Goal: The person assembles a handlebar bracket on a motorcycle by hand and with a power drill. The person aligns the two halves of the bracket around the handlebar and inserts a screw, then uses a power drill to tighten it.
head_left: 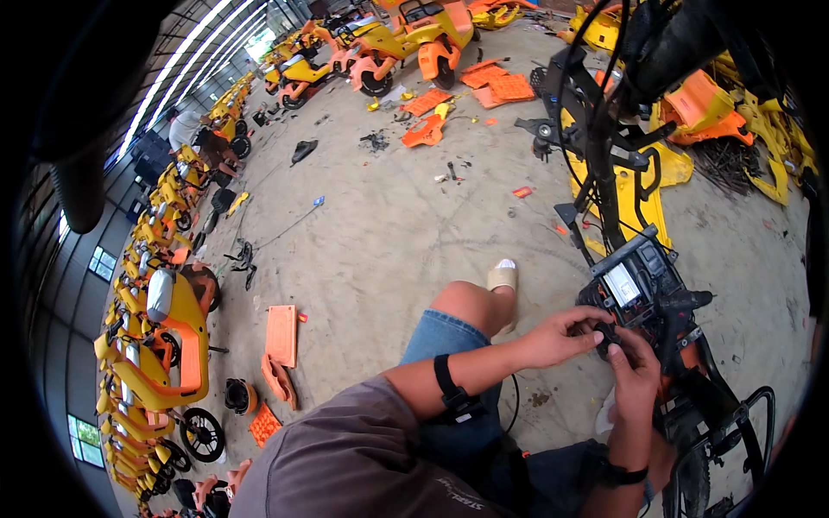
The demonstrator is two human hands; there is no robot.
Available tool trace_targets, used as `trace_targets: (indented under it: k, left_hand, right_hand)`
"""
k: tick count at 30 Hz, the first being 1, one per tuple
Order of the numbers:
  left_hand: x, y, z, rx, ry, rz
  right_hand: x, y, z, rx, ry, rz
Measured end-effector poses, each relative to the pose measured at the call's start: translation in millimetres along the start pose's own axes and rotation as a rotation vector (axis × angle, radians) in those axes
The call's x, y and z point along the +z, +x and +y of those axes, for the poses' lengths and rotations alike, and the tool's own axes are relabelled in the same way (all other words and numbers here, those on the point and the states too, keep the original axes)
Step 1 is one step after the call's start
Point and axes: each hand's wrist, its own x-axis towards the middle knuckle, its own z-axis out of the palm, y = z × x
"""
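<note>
While a small black part (607, 335) is sitting between your left hand (566, 337) and right hand (637, 367), just left of the stripped scooter frame (673, 326), both are pinching it. Your left arm (494, 369) is reaching across from the near left; your right forearm (629, 440) is rising from the near edge.

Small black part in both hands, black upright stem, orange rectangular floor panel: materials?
Small black part: plastic or rubber, perhaps; dark, but partly covered, so open.
Black upright stem: likely painted metal; slim, straight tube, uniformly dark.
Orange rectangular floor panel: probably matte moulded plastic; evenly coloured, little glare.
</note>
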Motion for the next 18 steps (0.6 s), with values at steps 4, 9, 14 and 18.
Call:
trace_targets:
  k: [4, 9, 14, 18]
  left_hand:
    - [0.5, 6.6, 8.0, 0.01, 0.068, 0.019]
    - [9.2, 1.6, 11.6, -0.003, 0.117, 0.118]
    - [14.7, -2.6, 4.6, 0.077, 0.121, 0.055]
    - [16.6, -5.1, 17.1, 0.006, 0.01, 0.08]
  right_hand:
    - [-6.7, 8.7, -4.9, -0.091, -0.11, 0.005]
    - [-9.6, 8.9, -8.0, -0.164, -0.092, 0.028]
    - [-19.6, -0.9, -6.8, -0.098, 0.027, 0.0]
    - [-18.6, -2.1, -14.2, -0.025, 0.125, -0.028]
